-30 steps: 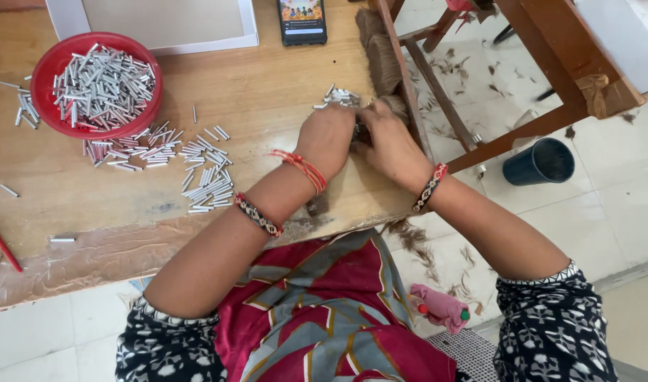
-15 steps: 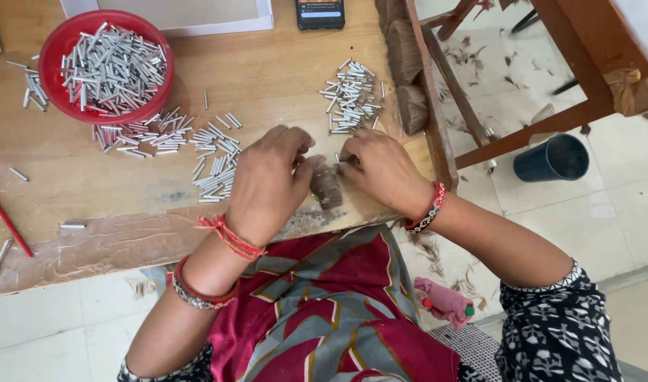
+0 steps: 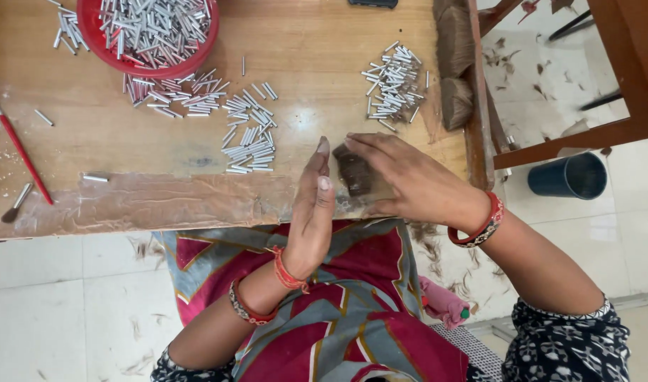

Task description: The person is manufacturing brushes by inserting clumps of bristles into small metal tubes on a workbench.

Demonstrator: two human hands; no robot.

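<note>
A small dark brown tuft of bristle hair (image 3: pixel 355 172) lies on the wooden table (image 3: pixel 125 141) near its front edge. My right hand (image 3: pixel 409 180) rests over the tuft from the right, fingertips on its top. My left hand (image 3: pixel 313 212) stands on edge just left of the tuft, palm flat and fingers straight, pressing against its side. Loose silver metal tubes (image 3: pixel 249 134) lie in a heap left of my hands, and another heap of tubes (image 3: pixel 394 85) lies behind my right hand.
A red bowl (image 3: pixel 101 42) full of metal tubes stands at the back left. A red-handled brush (image 3: pixel 23 159) lies at the left edge. Brown hair bundles (image 3: pixel 455 64) sit at the table's right edge. A dark cup (image 3: pixel 568 177) stands on the tiled floor.
Both hands have drawn back from the far tube heap to the front edge. My left hand has turned from covering the tuft to standing flat on edge beside it.
</note>
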